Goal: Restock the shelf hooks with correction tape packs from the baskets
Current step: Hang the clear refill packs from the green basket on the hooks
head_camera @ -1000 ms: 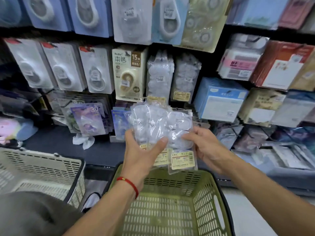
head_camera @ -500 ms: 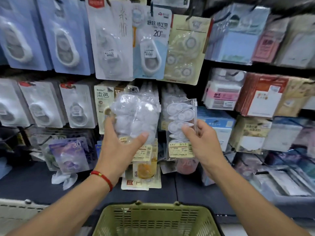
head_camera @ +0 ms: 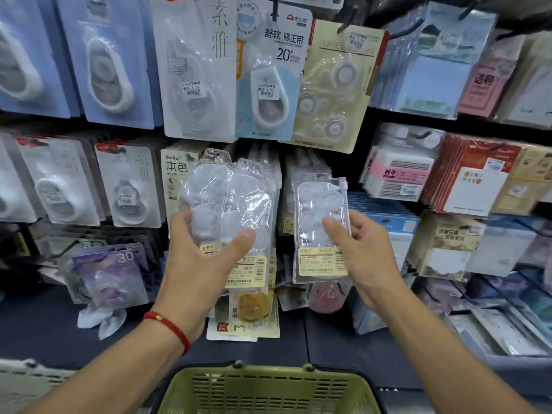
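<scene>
My left hand (head_camera: 203,264) grips a bunch of clear correction tape packs (head_camera: 227,201), thumb across their front, held up before the middle row of the shelf. My right hand (head_camera: 363,249) holds a single clear pack (head_camera: 321,228) with a yellow label, thumb on its front, just right of the bunch. Behind both packs hang matching clear packs (head_camera: 304,174) on the shelf hooks. The green basket (head_camera: 265,389) stands below between my forearms, only its far rim in view.
Carded correction tapes (head_camera: 265,82) fill the hooks above and to the left. Sticky-note packs (head_camera: 397,171) crowd the right side. A beige basket (head_camera: 24,380) edges in at the lower left. A dark shelf ledge (head_camera: 328,345) runs under the display with loose packs lying on it.
Both hands have risen from over the green basket to the middle hook row. The right hand has drawn one pack away from the bunch that the left hand holds.
</scene>
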{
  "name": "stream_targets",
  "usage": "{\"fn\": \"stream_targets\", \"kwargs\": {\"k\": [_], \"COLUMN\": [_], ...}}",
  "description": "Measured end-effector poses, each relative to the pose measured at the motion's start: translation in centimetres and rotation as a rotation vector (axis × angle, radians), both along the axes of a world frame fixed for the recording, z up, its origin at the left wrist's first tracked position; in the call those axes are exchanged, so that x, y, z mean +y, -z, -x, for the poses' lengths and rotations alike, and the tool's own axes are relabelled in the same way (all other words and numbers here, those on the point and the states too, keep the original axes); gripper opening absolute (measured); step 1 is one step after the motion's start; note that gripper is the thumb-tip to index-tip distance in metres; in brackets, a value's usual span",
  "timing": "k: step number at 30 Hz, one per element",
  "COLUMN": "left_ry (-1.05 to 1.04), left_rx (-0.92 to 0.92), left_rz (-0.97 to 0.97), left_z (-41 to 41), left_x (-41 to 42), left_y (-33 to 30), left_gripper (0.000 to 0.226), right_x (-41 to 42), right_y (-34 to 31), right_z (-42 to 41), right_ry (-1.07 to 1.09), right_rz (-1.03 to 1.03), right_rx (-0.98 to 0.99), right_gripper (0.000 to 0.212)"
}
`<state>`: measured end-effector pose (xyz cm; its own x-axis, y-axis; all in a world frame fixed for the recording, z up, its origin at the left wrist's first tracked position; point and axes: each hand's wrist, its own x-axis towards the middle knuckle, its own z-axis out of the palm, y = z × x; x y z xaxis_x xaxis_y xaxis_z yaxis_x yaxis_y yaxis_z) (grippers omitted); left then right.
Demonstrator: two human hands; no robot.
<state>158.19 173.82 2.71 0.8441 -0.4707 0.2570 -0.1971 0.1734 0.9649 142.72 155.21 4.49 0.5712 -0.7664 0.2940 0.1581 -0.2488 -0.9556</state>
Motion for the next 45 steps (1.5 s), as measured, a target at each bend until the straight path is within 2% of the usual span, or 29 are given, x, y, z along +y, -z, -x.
{"fn": "stream_targets", "kwargs": {"k": [2,4,5,7,9,11,12,15,21,24,28,32,36,40,43,45], "left_ry": [0.004,0.026,0.043,0.086,0.14,0.183,0.194,0.224,0.232,0.233,0.152,0.153,0.151,0.137,0.132,0.143], "left_rx": [0.013,0.043,0.061,0.091,0.109,0.106,0.108,0.149,0.23,0.225,0.176,0.146,0.153,0.148,0.173,0.173], "left_rz": [0.01,0.026,0.034,0.04,0.041,0.043,0.053,0.091,0.109,0.113,0.083,0.128,0.13,0.152,0.13,0.119], "left_z": [0.1,0.1,0.2,0.5,1.0,1.5,1.7,1.8,1.1,0.8,0.5,0.4,0.1,0.3,0.3,0.3], "left_x": [0.1,0.1,0.1,0.0,-0.3,-0.5,-0.6,-0.6,-0.3,-0.2,-0.3,-0.2,-0.1,0.0,0.1,0.0], "left_y": [-0.1,-0.1,-0.1,0.0,0.1,0.3,0.4,0.3,-0.1,-0.1,0.2,0.0,0.1,-0.1,-0.1,0.0], "left_gripper": [0.098,0.097,0.099,0.104,0.096,0.085,0.082,0.08,0.098,0.084,0.11,0.115,0.108,0.107,0.102,0.088], "right_x": [0.4,0.8,1.2,2.6,4.2,5.4,5.7,5.7,5.1,4.9,3.9,2.8,2.9,3.2,3.0,2.7], "right_y": [0.1,0.0,0.0,0.0,0.6,1.6,1.9,1.8,1.7,1.5,1.3,1.1,1.1,0.9,0.9,0.9], "right_z": [-0.2,-0.1,0.0,-0.1,-0.7,-1.3,-1.5,-1.8,-1.0,-0.9,-0.7,-0.3,-0.3,-0.3,-0.1,0.2], "right_ry": [0.079,0.288,0.369,0.317,0.104,-0.048,-0.079,-0.109,-0.2,-0.095,0.159,0.178,0.165,0.191,0.223,0.327], "right_rz": [0.065,0.251,0.35,0.417,0.337,0.242,0.188,0.028,-0.075,-0.083,0.05,0.094,0.05,0.031,0.056,0.215], "right_rx": [0.068,0.195,0.218,0.206,0.238,0.265,0.246,0.131,0.057,0.012,-0.035,-0.022,-0.05,-0.083,0.001,0.174], "right_gripper": [0.026,0.039,0.037,0.025,0.023,0.034,0.035,0.019,0.014,0.013,0.01,0.013,0.013,0.03,0.024,0.038]}}
